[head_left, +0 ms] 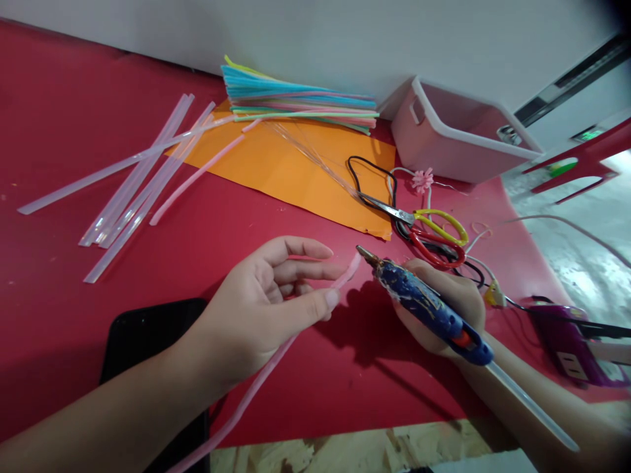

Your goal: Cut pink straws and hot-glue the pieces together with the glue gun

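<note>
My left hand (269, 295) pinches a long pink straw (256, 384) near its upper end, thumb against fingers, other fingers spread. The straw's tip (351, 266) points right, close to the metal nozzle of a blue glue gun (428, 309). My right hand (451, 305) is wrapped round the glue gun, which has a clear glue stick poking out of its back (532, 407). The nozzle and straw tip are a short gap apart, above the red table cover (59, 131).
Several clear glue sticks (133, 190) lie at the left. An orange paper sheet (290, 167) and a bundle of coloured straws (300, 105) lie behind. Scissors (419, 220), cables, a pink bin (453, 131), a purple power strip (576, 345) and a black phone (148, 335) surround the hands.
</note>
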Tool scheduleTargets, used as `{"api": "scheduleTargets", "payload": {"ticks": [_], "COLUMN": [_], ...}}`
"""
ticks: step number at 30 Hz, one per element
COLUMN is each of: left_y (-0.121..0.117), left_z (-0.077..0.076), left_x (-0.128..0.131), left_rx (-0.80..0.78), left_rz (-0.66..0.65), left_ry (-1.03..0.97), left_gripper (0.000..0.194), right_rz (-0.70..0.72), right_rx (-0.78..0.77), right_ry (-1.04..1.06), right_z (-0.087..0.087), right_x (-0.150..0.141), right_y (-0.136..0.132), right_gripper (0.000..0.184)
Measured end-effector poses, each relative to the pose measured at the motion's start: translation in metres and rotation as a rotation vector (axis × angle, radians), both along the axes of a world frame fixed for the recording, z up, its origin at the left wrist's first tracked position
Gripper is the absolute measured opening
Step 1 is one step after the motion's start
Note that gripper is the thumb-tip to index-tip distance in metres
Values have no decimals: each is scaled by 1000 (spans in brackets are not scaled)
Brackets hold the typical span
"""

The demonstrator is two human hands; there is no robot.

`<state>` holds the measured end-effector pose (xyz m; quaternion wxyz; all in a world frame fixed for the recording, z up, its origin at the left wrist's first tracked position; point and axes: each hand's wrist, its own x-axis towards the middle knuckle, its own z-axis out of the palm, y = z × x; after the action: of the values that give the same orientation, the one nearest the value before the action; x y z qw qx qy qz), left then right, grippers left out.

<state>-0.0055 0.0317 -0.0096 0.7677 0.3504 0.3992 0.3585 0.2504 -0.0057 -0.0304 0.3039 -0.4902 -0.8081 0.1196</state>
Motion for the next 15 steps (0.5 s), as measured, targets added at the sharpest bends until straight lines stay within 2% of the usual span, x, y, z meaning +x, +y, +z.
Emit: {"api": "scheduleTargets", "payload": {"ticks": [4, 6, 9, 12, 15], "left_y": [-2, -5, -11, -15, -16], "left_z": [1, 2, 1, -2, -5], "left_x": [1, 0, -2, -4, -4], "left_rx": [107, 236, 509, 766, 855], "left_rz": [7, 16, -20, -59, -92], "left_ry": [105, 232, 441, 599, 646], "left_gripper": [26, 23, 13, 14, 17], "right_rz": [-65, -84, -126, -182, -239], "right_rx": [7, 6, -1, -5, -13], "right_ry": [-23, -27, -29, -1, 145], "right_z": [-2, -2, -2, -4, -11], "right_x": [-1, -2, -4, -5, -3], "right_y": [1, 1, 1, -2, -4], "right_gripper": [18, 16, 14, 14, 10]}}
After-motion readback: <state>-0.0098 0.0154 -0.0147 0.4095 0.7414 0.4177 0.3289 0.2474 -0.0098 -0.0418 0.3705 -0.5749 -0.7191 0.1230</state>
